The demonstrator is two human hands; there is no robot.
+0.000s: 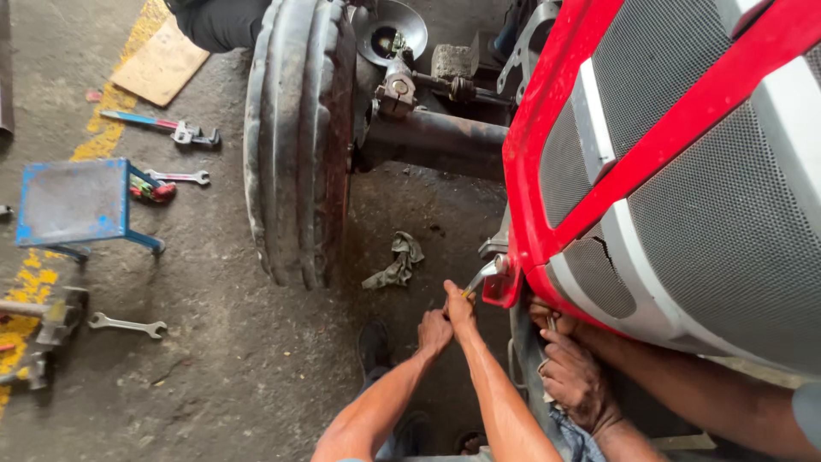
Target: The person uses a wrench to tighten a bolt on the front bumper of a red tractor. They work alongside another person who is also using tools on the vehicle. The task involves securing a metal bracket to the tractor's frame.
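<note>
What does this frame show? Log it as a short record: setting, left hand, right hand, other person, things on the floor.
setting: workshop floor beside a red grille and ribbed tyre
left hand: against the right hand, what it grips is unclear
right hand: grips a spanner at the grille's lower corner
other person: a hand under the grille
floor: rag, blue stool, loose wrench

Pretty grimy concrete floor (231, 359), stained dark with worn yellow paint (30, 282) along the left edge. A small blue stool (73, 205) sits at the left, cardboard (161, 64) near the top edge, a few spanners (128, 325) scattered about and a rag (395, 261) mid-floor. Soft daylight, no hard shadows.
</note>
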